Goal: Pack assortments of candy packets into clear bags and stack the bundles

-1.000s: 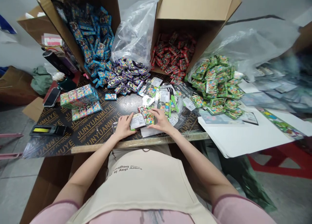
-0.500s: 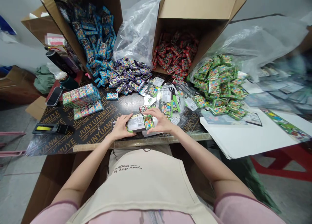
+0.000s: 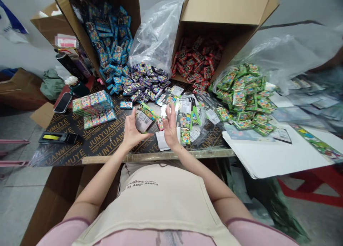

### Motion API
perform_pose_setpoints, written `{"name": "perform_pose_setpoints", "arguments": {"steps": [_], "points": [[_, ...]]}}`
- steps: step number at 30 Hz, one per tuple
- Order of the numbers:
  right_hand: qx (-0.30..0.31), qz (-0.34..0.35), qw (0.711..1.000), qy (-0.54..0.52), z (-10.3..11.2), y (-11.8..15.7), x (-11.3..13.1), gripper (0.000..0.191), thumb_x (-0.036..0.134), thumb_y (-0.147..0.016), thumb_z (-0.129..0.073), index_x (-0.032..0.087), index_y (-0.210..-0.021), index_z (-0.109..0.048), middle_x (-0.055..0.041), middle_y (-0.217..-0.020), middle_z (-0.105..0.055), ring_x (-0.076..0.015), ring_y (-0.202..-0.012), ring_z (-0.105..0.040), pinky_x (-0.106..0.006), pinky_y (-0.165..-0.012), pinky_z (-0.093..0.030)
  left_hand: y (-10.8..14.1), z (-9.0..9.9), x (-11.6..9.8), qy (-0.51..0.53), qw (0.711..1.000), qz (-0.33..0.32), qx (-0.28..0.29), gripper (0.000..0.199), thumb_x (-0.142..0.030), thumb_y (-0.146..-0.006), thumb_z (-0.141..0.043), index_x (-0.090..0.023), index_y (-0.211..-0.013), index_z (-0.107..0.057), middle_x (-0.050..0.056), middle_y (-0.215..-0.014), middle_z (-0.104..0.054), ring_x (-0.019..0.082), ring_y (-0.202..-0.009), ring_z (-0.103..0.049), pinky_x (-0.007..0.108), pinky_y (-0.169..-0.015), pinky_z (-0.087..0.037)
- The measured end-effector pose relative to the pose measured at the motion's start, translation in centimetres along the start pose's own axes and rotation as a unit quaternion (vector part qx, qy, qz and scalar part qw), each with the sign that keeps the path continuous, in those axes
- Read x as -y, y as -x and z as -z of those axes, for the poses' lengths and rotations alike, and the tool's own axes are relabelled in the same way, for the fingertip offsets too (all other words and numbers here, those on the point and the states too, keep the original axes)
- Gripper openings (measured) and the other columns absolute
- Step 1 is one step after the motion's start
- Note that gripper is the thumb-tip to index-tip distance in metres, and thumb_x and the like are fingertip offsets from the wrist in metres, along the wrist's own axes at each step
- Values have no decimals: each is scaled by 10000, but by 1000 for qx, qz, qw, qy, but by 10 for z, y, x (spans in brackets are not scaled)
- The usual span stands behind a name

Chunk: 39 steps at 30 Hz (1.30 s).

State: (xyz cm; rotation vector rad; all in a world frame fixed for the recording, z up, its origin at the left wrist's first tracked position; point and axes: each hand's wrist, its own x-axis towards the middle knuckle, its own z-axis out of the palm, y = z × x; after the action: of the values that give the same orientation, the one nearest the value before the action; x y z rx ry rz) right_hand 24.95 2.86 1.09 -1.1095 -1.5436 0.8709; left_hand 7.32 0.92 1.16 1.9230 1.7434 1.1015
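Observation:
My left hand (image 3: 132, 132) is open, thumb stretched to the right and fingers pointing away from me. Just beyond its thumb sits a flat packet (image 3: 144, 120) with a green printed edge and a pale barcode label, tilted on the table; whether the fingertips touch it I cannot tell. To the right, my right hand (image 3: 170, 130) is held with straight fingers and nothing in its grasp. Under and beside it lies a white card (image 3: 160, 141). A small green sachet (image 3: 185, 136) lies right of that hand, near loose printed sleeves (image 3: 184, 119).
Behind are small purple packets (image 3: 147, 80), a carton (image 3: 227, 6) of red packets and another of blue packets (image 3: 115, 42). Green sachets (image 3: 238, 92) are heaped at right. Stacked packs (image 3: 92, 103), a phone (image 3: 63, 102) and a black tape dispenser (image 3: 59, 137) stand left.
Both hands have let go of the labelled packet, which now lies turned and farther from me. My right hand has moved left and straightened its fingers.

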Motion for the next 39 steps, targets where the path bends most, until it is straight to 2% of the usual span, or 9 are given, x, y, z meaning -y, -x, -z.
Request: {"name": "perform_pose_setpoints", "arguments": {"steps": [4, 7, 11, 16, 21, 25, 27, 35, 39], "points": [[-99, -157, 955, -229, -38, -14, 8, 644, 626, -889, -395, 242, -1403, -346, -102, -1385, -538, -227, -1290, -517, -426, -1028, -459, 10, -24, 0, 160, 983, 85, -33, 840, -628, -726, -683, -248, -1421, -402, 124, -1322, -520, 290, -1253, -487, 433, -1064, -379], [-110, -211, 916, -323, -48, -22, 15, 510, 465, -761, -626, 243, -1195, -475, -43, -1043, -718, -218, -1009, -679, -375, -871, -545, 16, -36, -2, 329, 923, 181, -89, 557, -650, -858, -493, -222, -1197, -606, 84, -1189, -646, 226, -1153, -591, 355, -989, -457], [-46, -219, 906, -358, -45, -20, 22, 451, 262, -658, -659, 264, -1066, -467, 31, -791, -735, -188, -724, -717, -324, -716, -559, 13, -28, -11, 509, 812, 269, -91, 506, -628, -797, -584, -165, -974, -686, 55, -919, -731, 194, -912, -686, 296, -810, -524], [-33, -222, 872, -435, -35, -13, 22, 535, 327, -703, -630, 298, -1177, -384, 12, -965, -753, -219, -868, -732, -385, -800, -565, -3, -6, -7, 558, 737, 379, -47, 248, -382, -629, -722, -158, -719, -665, -2, -681, -697, 134, -637, -648, 253, -659, -503], [7, -252, 866, -431, -28, -15, 18, 510, 207, -641, -637, 275, -1126, -495, 8, -920, -767, -236, -874, -728, -414, -818, -559, -13, 5, -5, 517, 801, 301, -23, 222, -249, -609, -661, -174, -814, -703, -2, -761, -703, 124, -678, -639, 244, -652, -477], [-13, -187, 917, -353, -24, -13, 11, 111, 224, -689, -613, 209, -790, -658, -20, -856, -762, -212, -846, -715, -378, -848, -542, -14, 17, -14, 397, 902, 151, -72, 88, -264, -663, -715, -180, -685, -725, 13, -712, -697, 137, -711, -623, 253, -687, -472], [-30, -130, 940, -315, -21, -9, 8, 111, 264, -739, -609, 202, -726, -701, -30, -851, -759, -210, -858, -709, -379, -878, -530, -16, 25, -18, 327, 937, 114, -44, 137, -298, -667, -755, -170, -628, -723, 26, -686, -697, 145, -692, -618, 255, -662, -471], [-10, -120, 965, -234, -13, -11, 15, 224, 340, -676, -793, 211, -850, -740, -20, -809, -752, -177, -771, -698, -314, -758, -551, -37, 46, -18, 295, 932, 194, 83, 291, -324, -527, -852, -138, -730, -759, 49, -685, -729, 157, -627, -642, 277, -656, -514], [26, -121, 970, -210, -10, -16, 13, 222, 385, -653, -799, 196, -738, -719, -20, -751, -731, -158, -701, -668, -300, -712, -540, -39, 45, -18, 247, 955, 142, 85, 190, -286, -570, -817, -143, -669, -740, 35, -643, -706, 145, -591, -624, 255, -600, -497]]}}
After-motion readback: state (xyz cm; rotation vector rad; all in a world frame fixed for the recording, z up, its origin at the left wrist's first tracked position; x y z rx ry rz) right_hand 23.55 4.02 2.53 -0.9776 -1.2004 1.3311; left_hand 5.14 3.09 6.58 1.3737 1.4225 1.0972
